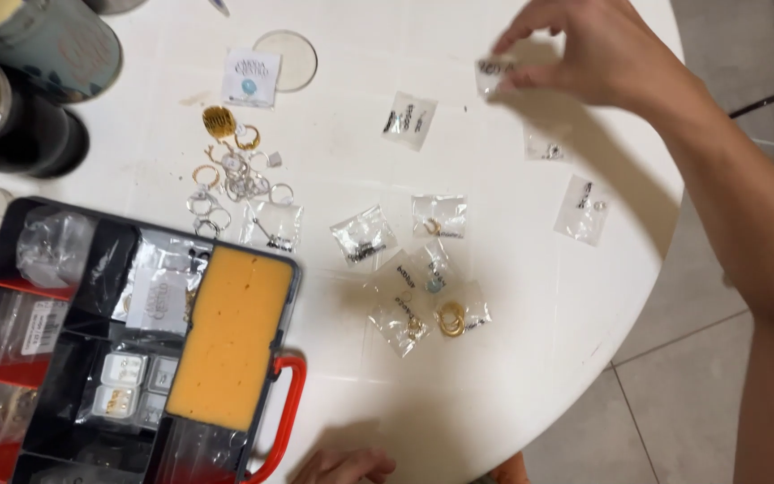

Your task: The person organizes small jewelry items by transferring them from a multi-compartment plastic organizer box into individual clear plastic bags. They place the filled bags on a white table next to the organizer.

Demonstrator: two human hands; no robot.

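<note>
- The round white bench (494, 394) fills most of the view, with grey floor tiles to its right.
- A black organiser case (91, 358) with a red handle lies open at the near left; a yellow sponge pad (230, 336) sits in one compartment, clear packets and white boxes in others.
- Dark round tins (20, 81) stand at the far left.
- The right hand (602, 54) reaches over the far right of the bench, its fingers (517, 36) pinched shut on a small clear bag (493, 76) with a dark label, lifted above the bench.
- The left hand (342, 466) rests at the near edge, only curled fingertips showing; I cannot tell whether it holds anything.
- A white square card (251, 78) with a blue dot lies far, just beside a clear round disc (293, 58).
- Loose gold and silver rings (235, 170) cluster in front of the card.
- Small clear labelled packets (423, 278) lie scattered across the middle and right.
</note>
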